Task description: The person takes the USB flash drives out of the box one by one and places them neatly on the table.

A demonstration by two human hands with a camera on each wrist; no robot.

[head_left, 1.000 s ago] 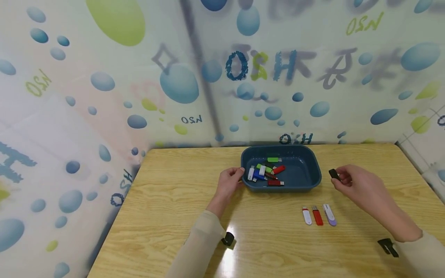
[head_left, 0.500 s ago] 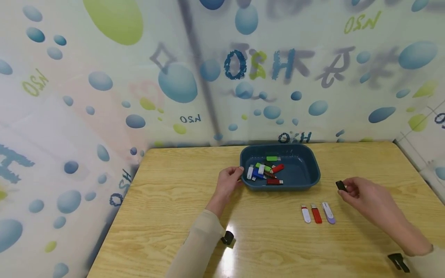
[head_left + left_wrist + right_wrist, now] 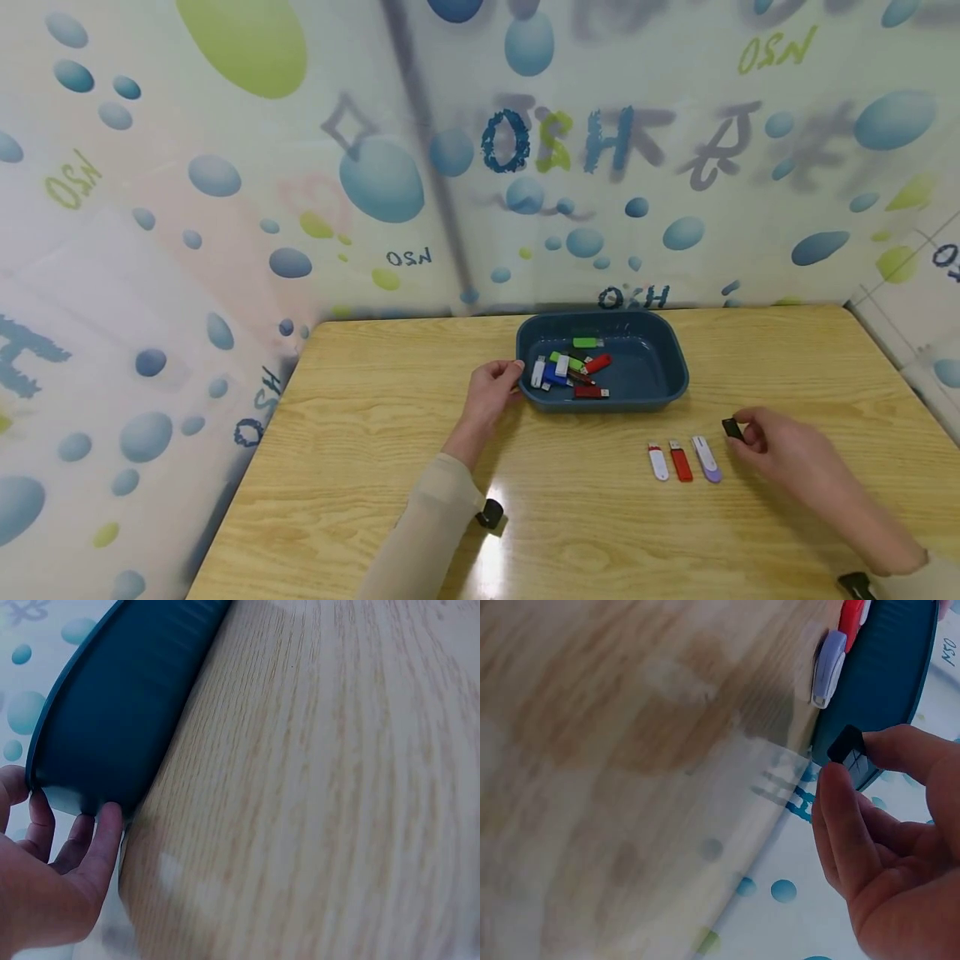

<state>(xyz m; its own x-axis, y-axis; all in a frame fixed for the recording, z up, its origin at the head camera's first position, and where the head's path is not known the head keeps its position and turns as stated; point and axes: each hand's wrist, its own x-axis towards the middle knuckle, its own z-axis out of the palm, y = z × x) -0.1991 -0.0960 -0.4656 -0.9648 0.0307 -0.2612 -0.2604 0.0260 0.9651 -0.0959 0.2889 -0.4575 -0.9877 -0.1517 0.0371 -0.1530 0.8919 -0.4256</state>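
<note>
My right hand (image 3: 791, 454) pinches a black USB stick (image 3: 732, 429) between thumb and fingers, low over the table to the right of a short row. That row holds a white-and-red USB stick (image 3: 657, 462), a red USB stick (image 3: 681, 462) and a white-and-purple USB stick (image 3: 707, 459). The right wrist view shows the black stick at the fingertips, tilted. My left hand (image 3: 490, 400) grips the left end of a dark blue plastic tray (image 3: 648, 404), thumb at the rim and fingers against the outer wall (image 3: 112, 712).
Several USB sticks lie heaped in the tray's left half, among them a green one (image 3: 585, 342), a red one (image 3: 597, 363) and a dark red one (image 3: 591, 392). The wooden table (image 3: 360, 467) backs onto a wall (image 3: 480, 208) patterned with drops.
My right hand has carried the black USB stick away from the tray's right side, rightward and then toward me, level with the row. The left hand keeps its hold on the tray.
</note>
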